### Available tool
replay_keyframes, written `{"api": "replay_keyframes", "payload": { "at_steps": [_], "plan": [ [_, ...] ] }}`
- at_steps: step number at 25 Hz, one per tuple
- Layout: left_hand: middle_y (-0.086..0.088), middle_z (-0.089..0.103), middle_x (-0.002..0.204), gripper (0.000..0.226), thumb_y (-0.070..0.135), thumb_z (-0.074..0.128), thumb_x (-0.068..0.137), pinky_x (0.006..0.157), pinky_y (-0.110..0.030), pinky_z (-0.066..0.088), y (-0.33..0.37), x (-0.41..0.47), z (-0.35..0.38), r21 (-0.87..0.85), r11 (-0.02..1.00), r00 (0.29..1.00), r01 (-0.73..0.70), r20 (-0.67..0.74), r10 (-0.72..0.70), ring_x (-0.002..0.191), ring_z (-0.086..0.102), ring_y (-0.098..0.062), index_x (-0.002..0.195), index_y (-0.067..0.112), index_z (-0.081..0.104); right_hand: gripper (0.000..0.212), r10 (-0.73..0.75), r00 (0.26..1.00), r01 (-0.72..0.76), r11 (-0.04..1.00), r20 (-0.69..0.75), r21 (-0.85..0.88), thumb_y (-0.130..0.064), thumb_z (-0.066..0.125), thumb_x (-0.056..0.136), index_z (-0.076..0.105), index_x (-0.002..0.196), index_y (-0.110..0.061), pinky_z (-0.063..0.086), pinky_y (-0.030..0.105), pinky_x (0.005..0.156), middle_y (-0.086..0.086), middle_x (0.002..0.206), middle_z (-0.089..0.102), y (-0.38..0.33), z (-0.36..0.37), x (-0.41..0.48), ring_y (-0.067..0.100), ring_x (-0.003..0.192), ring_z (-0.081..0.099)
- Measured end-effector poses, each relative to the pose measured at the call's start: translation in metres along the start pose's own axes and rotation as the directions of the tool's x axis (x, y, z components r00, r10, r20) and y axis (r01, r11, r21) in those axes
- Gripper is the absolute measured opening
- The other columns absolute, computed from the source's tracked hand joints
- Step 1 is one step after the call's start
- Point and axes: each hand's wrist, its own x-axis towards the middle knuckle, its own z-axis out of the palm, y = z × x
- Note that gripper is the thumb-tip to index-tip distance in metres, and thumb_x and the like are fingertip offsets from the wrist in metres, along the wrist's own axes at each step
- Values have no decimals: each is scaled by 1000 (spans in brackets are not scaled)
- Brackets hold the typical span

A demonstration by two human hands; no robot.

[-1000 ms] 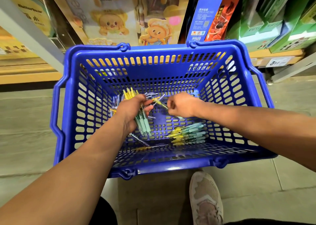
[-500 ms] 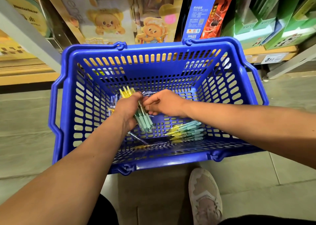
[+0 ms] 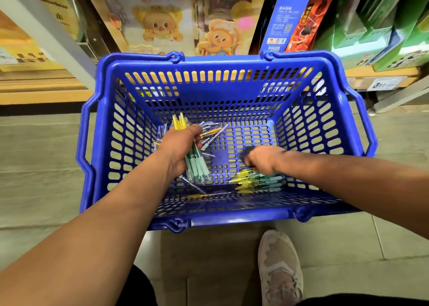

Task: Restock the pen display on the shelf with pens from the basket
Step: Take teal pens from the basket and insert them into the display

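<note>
Inside a blue basket point(image 3: 220, 95), the left hand point(image 3: 178, 147) grips a bundle of pens point(image 3: 197, 166), green with yellow ends that point away from the person. The right hand point(image 3: 262, 160) is blurred, so I cannot tell its grip. It hovers just above a pile of pens point(image 3: 260, 181), which lie crosswise on the basket floor just nearer the person. It is the closer hand.
</note>
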Motion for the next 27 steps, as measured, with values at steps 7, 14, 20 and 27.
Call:
{"api": "replay_keyframes", "payload": {
  "at_steps": [7, 14, 20, 27],
  "plan": [
    [0, 62, 64, 15, 12, 62, 96, 53, -27, 52, 0, -5, -4, -13, 1000, 998, 19, 66, -18, 55, 59, -13, 81, 12, 61, 21, -90, 993, 94, 994, 71, -58, 2, 52, 92, 58, 92, -18, 45, 26, 62, -3, 81, 55, 5, 4, 10, 13, 68, 47],
    [-6, 75, 86, 4, 12, 60, 99, 66, -30, 53, 1, -5, 1, -82, 996, 996, 43, 79, -37, 69, 68, -16, 97, 11, 63, 13, -129, 991, 128, 991, 35, 38, -13, 60, 98, 59, 109, -21, 43, 24, 62, -8, 83, 55, 11, 4, 9, 10, 72, 55],
    [-9, 77, 92, 4, 13, 59, 100, 70, -35, 55, -2, 2, 2, -108, 991, 992, 75, 113, -63, 73, 69, -19, 99, 12, 63, 21, -104, 994, 103, 994, 35, 25, -1, 54, 93, 57, 98, -21, 43, 29, 61, -2, 88, 59, 8, 12, 7, 17, 76, 52],
    [-7, 77, 99, 7, 17, 59, 99, 81, -45, 57, -4, 10, 6, -81, 996, 999, 38, 31, -36, 92, 71, -25, 98, 13, 65, 6, 56, 902, 270, 700, -427, 662, -31, 64, 95, 69, 94, -34, 59, 22, 69, -14, 84, 74, -20, -65, 1, 6, 76, 71]
  ]
}}
